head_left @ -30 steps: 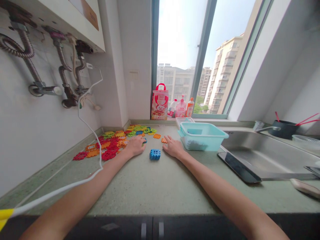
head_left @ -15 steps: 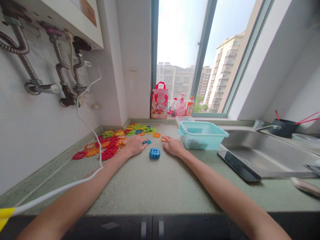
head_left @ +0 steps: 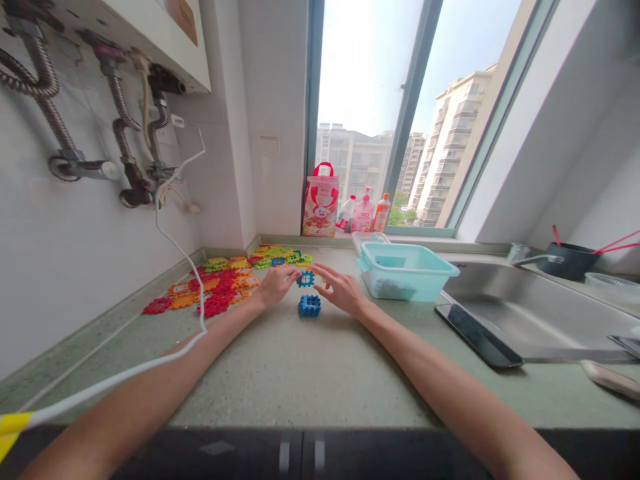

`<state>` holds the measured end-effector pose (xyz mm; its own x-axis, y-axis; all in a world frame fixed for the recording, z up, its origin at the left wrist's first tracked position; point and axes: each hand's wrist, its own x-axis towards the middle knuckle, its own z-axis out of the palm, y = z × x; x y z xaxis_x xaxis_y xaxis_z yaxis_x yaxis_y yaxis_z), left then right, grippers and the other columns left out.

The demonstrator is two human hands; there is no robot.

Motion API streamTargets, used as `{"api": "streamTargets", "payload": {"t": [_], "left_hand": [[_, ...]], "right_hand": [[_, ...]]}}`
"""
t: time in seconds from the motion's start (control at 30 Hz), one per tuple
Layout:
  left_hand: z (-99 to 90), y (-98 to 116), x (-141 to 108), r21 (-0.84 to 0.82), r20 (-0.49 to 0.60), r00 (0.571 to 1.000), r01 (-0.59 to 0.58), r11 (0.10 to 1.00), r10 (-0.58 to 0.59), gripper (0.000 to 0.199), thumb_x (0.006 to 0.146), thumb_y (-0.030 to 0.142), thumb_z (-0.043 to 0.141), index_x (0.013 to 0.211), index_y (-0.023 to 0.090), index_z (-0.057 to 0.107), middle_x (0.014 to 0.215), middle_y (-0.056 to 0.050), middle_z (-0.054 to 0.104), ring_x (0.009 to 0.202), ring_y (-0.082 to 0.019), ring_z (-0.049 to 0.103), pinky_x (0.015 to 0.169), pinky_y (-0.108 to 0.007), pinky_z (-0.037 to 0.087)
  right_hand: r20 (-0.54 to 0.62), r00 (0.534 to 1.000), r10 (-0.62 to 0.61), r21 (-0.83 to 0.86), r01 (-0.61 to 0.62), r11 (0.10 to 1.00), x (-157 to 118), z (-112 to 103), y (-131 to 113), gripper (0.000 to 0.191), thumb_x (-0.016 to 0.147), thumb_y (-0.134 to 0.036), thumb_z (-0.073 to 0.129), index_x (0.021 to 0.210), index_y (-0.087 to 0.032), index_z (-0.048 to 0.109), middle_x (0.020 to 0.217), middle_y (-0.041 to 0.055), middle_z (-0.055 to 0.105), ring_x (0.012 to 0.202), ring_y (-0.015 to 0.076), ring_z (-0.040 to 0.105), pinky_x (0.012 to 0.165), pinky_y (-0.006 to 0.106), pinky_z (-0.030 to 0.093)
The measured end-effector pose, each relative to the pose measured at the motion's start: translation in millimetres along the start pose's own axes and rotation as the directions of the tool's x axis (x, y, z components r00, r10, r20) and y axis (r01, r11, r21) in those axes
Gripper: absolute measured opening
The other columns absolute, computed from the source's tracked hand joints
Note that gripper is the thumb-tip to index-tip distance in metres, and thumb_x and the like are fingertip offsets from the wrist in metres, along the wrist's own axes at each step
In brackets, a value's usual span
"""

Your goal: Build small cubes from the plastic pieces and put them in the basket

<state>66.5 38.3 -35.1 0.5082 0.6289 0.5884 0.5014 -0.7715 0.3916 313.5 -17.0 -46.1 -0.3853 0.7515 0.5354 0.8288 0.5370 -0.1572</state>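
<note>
While reaching forward over the speckled green countertop (head_left: 280,380), both hands closing in around one small blue interlocking plastic piece (head_left: 305,279), with the handling centred on this single piece for now. Left hand (head_left: 274,287) coming from the side of the pile, fingers stretched out, fingertips (head_left: 297,271) lying at the piece's left edge; whether pinching it or only touching it, impossible to tell at this size. Right hand (head_left: 343,291) standing open, fingers spread and pointing at the piece from the other side, showing no hold on anything, beside a small orange piece (head_left: 314,269). Just below the hands, a blue block cube (head_left: 309,306) sitting on the counter, apparently built from the same kind of pieces. Further left, along the wall, a wide spread of red, orange, yellow and green interlocking pieces (head_left: 215,288) lying flat. To the right, a teal plastic basket (head_left: 403,272) standing near the right hand, in front of a stainless steel sink (head_left: 530,313). A white cable (head_left: 203,313) crossing the counter and running over the left forearm (head_left: 135,380).
</note>
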Motion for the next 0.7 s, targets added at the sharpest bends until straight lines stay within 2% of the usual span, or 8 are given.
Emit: {"api": "streamTargets", "payload": {"t": [0.1,0.23,0.37,0.5,0.57,0.63,0.7], "left_hand": [[4.4,10.7,1.2,-0.054,-0.028,0.999,-0.032,0.998,0.031,0.043,0.106,0.047,0.047,0.092,0.019,0.077,0.093,-0.005,0.079,0.09,-0.022,0.07,0.09,-0.032,0.052],[7.4,17.8,1.7,-0.189,-0.028,0.999,0.036,0.981,-0.042,0.044,0.105,0.047,0.049,0.091,0.017,0.078,0.087,-0.004,0.078,0.083,-0.021,0.07,0.081,-0.03,0.052],[10.9,18.4,3.2,-0.304,-0.021,0.995,0.084,0.949,-0.095,0.045,0.102,0.051,0.052,0.091,0.016,0.078,0.084,-0.004,0.078,0.079,-0.021,0.07,0.076,-0.03,0.052],[8.9,16.8,1.7,-0.387,0.023,0.994,0.111,0.915,-0.111,0.052,0.103,0.057,0.047,0.094,0.016,0.079,0.091,-0.006,0.08,0.086,-0.023,0.072,0.083,-0.033,0.056],[3.1,12.9,-1.9,-0.304,-0.01,0.994,0.102,0.947,-0.111,0.055,0.107,0.055,0.039,0.099,0.018,0.079,0.097,-0.008,0.08,0.095,-0.024,0.072,0.092,-0.036,0.054],[-4.4,5.7,-6.9,-0.09,-0.03,0.997,0.062,0.994,-0.065,0.052,0.108,0.051,0.037,0.102,0.021,0.079,0.102,-0.008,0.079,0.104,-0.026,0.069,0.102,-0.041,0.049],[-10.8,-4.1,-11.6,0.141,0.01,1.0,0.007,0.99,-0.009,0.045,0.107,0.047,0.041,0.102,0.023,0.079,0.104,-0.008,0.078,0.108,-0.027,0.066,0.106,-0.045,0.045]], "right_hand": [[0.0,0.999,-0.032,-0.015,0.032,0.999,1.7,-3.1,-6.9,0.049,0.108,-0.045,0.05,0.155,-0.035,0.051,0.159,0.0037,0.054,0.104,0.0178,0.074,0.097,0.031,0.056],[-0.025,0.998,-0.057,-0.04,0.056,0.998,2.2,-12.3,-9.0,0.046,0.107,-0.049,0.051,0.148,-0.032,0.06,0.152,0.0054,0.061,0.116,0.021,0.071,0.101,0.031,0.053],[0.018,0.996,-0.09,-0.079,0.091,0.993,0.4,-24.8,-12.6,0.061,0.097,-0.059,0.063,0.15,-0.029,0.059,0.146,0.0084,0.065,0.111,0.0234,0.072,0.097,0.032,0.053],[0.03,0.998,-0.058,-0.03,0.058,0.998,-2.8,-37.8,-21.1,0.054,0.093,-0.054,0.069,0.14,-0.028,0.067,0.122,0.0062,0.075,0.096,0.0205,0.073,0.09,0.031,0.053],[0.048,0.997,-0.063,0.046,0.061,0.997,-4.7,-42.6,-24.0,0.049,0.088,-0.05,0.074,0.133,-0.027,0.071,0.114,0.0042,0.077,0.091,0.019,0.072,0.088,0.03,0.054],[0.085,0.993,-0.079,0.124,0.068,0.99,-6.5,-44.4,-24.7,0.044,0.087,-0.044,0.075,0.127,-0.026,0.073,0.112,0.0038,0.077,0.094,0.0188,0.072,0.087,0.03,0.055],[0.127,0.987,-0.094,0.177,0.071,0.982,-8.0,-42.6,-23.9,0.043,0.087,-0.041,0.075,0.126,-0.025,0.073,0.112,0.0049,0.076,0.098,0.0194,0.072,0.086,0.03,0.056]]}}
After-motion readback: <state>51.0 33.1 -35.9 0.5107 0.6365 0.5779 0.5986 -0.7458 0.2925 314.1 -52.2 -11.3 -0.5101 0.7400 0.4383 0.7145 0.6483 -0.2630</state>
